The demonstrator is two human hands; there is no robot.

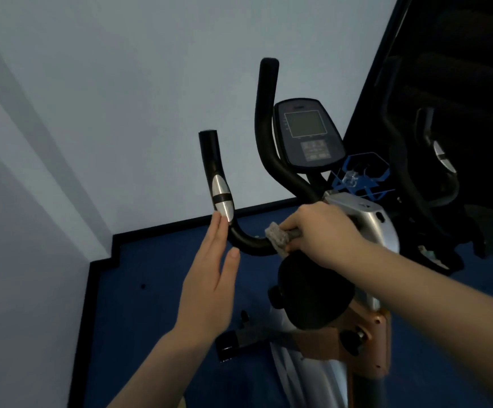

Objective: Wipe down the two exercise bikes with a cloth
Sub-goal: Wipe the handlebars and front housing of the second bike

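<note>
Wiping of the near exercise bike (360, 219) is judged to be the step in hand. A grey cloth (277, 237) is grasped in the right hand (324, 231), which is clenched around the cloth and the low curve of the left handlebar (248, 240), close to the stem. The left hand (210, 278) is released, flat and open, with its fingertips (220, 222) at or just beside the silver pulse sensor (221, 197) on the upright part of the same bar; whether contact is made cannot be told.

Several slips could be expected from here. The cloth is bunched small, so bare skin rather than fabric may be dragged along the bar and a strip left unwiped. The bend at 9 o'clock from the cloth is tight, and the cloth could be pulled loose there and dropped to the blue floor (157, 275). The open hand stands in the cloth's likely path and would have to be moved aside.

At 12 o'clock from the cloth the console (307, 134) is seen, with the right handlebar (264, 119) beside it; buttons could be pressed if it is wiped firmly. At 2 o'clock a second bike (433, 160) is seen dimly against a dark wall, with a blue wire frame (360, 178) between the two machines, which could snag the cloth. The black saddle (313, 293) lies at 5 o'clock, below the wrist.
</note>
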